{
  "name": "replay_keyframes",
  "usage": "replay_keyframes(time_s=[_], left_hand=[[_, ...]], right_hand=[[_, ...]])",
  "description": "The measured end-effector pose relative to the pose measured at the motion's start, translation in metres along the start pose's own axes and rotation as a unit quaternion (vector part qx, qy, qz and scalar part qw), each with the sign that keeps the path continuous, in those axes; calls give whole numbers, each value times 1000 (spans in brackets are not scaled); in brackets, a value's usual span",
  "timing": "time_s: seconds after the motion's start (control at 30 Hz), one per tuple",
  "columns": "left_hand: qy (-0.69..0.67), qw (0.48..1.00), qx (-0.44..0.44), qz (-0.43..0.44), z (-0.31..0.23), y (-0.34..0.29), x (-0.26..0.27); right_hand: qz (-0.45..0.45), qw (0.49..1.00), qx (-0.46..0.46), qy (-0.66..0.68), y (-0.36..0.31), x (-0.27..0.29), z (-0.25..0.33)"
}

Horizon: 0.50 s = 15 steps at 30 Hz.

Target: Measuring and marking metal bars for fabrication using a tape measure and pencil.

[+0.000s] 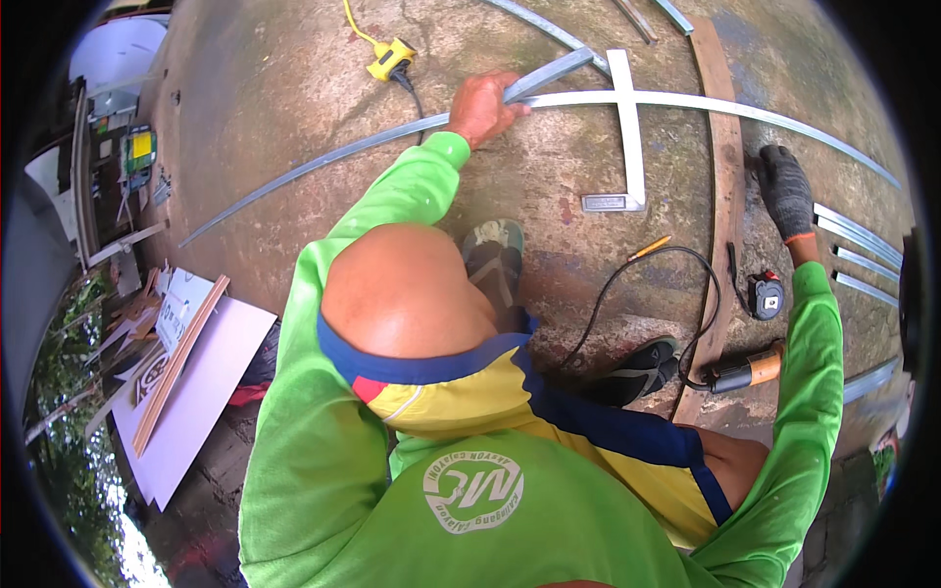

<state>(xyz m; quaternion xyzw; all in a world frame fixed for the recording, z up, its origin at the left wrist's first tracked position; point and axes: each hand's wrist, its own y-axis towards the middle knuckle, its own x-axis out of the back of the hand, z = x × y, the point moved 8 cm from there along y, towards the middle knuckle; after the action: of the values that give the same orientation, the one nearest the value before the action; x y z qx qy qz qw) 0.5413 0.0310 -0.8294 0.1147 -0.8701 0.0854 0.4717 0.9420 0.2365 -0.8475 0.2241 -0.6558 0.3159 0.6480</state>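
Observation:
My bare left hand [480, 108] is closed round the lower end of a short metal channel [561, 71], where it meets a long, thin metal strip [755, 114] lying across the floor. A try square [629, 147] crosses that strip to the right of the hand, its short handle toward me. My right hand [786, 191], in a dark grey glove, reaches down to the floor just right of a wooden board [725, 186]. Its fingers point away from me, loosely bent, with nothing visible in them. Several metal channels [858, 235] lie close to its right.
Nearby are a tape measure [766, 295], a yellow pencil [649, 247] and an orange-and-black corded power tool [747, 371], its black cord looping over the board. A yellow extension socket [392, 59] lies far left. Scrap boards [211, 372] lean at the left.

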Motion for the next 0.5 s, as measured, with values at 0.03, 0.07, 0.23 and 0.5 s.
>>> replay_keyframes(time_s=[0.03, 0.07, 0.23, 0.5], left_hand=[[-6, 999, -23, 25, 3, 1, -7], [-7, 998, -51, 37, 8, -2, -8], [132, 986, -95, 19, 20, -16, -7], [134, 976, -171, -15, 21, -23, -6]], right_hand=[[40, 998, -40, -20, -5, -10, -4], [-23, 999, 13, -21, -10, -5, 7], [12, 995, 25, 97, 10, -43, 25], [-59, 994, 22, -90, 34, -30, -26]])
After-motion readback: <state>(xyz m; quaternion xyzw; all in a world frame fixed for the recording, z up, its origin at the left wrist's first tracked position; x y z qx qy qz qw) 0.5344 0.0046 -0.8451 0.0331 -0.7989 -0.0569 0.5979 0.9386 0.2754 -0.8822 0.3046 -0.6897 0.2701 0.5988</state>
